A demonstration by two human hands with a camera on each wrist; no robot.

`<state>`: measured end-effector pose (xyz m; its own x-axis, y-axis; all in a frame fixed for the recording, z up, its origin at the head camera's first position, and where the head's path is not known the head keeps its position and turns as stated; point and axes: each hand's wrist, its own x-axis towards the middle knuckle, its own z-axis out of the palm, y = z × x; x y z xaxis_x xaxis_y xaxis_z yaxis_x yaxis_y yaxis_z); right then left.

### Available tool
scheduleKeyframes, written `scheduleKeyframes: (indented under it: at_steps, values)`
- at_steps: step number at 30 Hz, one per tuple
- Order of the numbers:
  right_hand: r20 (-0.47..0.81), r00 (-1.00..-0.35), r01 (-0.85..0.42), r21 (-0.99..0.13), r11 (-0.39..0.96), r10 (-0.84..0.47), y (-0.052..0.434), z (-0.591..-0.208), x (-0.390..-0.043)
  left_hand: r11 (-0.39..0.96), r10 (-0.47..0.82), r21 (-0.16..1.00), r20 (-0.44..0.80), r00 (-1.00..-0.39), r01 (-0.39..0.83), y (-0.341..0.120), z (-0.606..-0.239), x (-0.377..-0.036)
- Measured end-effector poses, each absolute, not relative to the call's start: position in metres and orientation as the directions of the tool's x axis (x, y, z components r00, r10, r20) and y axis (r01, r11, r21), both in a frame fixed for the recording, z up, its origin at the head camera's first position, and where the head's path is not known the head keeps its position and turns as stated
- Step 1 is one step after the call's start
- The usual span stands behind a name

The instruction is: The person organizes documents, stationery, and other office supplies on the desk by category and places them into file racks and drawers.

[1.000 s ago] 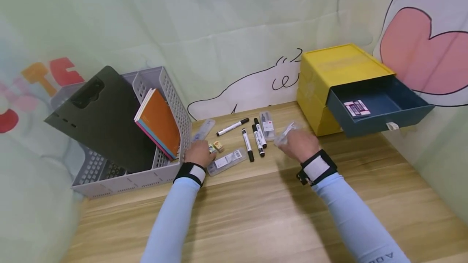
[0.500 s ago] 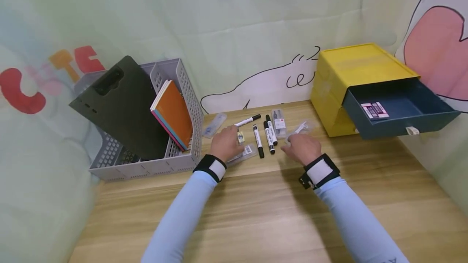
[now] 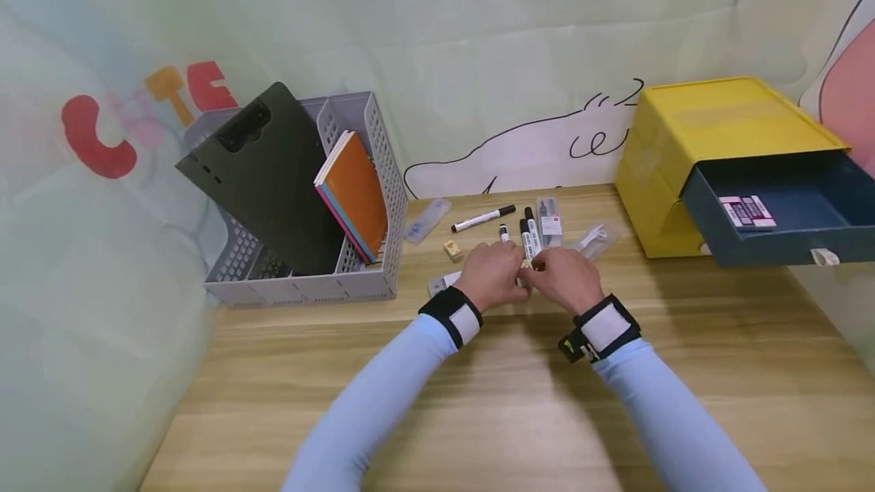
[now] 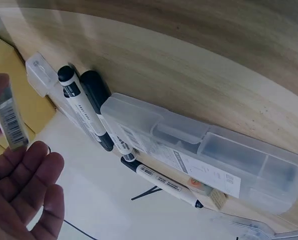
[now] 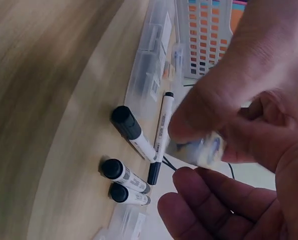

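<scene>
My right hand (image 5: 249, 125) pinches a small eraser (image 5: 201, 150). My left hand (image 4: 21, 200) lies open beside it, markers (image 5: 126, 182) just beyond.

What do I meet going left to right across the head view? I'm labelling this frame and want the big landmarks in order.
Black clipboard → orange notebook → small eraser → left hand → right hand → yellow drawer box → white label in the open blue drawer.
</scene>
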<state>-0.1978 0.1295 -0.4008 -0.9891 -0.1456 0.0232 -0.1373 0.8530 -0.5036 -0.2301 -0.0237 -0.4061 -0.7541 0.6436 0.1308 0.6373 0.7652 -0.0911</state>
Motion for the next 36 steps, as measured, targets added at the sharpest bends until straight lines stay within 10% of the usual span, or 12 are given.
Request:
scheduleKeyframes:
  at_steps: [23,36]
  values:
    - [0.024,-0.999,-0.046,-0.47,0.881,-0.039,0.153,-0.398,-0.192,0.715,0.699,-0.183,0.178,-0.693,0.674,0.003,-0.407,-0.229]
    - [0.089,-0.995,-0.07,-0.408,0.91,-0.037,0.148,-0.38,-0.196,0.856,0.516,-0.134,0.162,-0.841,0.5,-0.055,-0.411,-0.248]
